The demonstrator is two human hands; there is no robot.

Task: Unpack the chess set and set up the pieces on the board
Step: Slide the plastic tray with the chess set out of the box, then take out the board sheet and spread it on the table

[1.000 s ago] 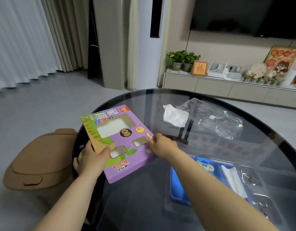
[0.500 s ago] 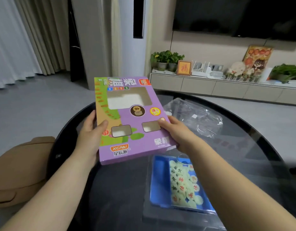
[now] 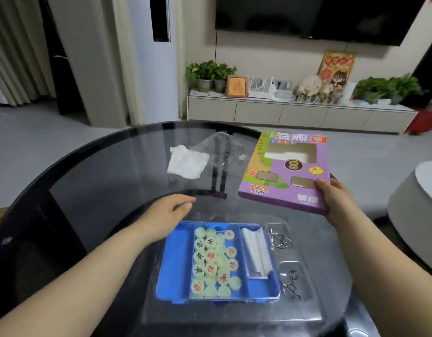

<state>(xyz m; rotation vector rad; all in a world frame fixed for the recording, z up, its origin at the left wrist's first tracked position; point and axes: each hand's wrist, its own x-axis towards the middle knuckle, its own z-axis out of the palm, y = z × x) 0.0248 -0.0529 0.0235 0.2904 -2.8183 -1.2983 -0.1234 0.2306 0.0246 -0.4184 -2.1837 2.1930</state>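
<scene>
Pinching purple box (image 3: pixel 283 171) at near-right corner, right hand (image 3: pixel 336 200); left hand (image 3: pixel 166 212) loose-fingered, empty, beside far-left corner of blue tray (image 3: pixel 176 263).

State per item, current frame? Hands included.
purple box: held up by right hand
right hand: grips the box's near corner
left hand: open, empty, beyond the blue case
blue case: flat on table
chess pieces: heaped in its middle compartment
white sheet: folded, right compartment
tissue: crumpled on table
</scene>
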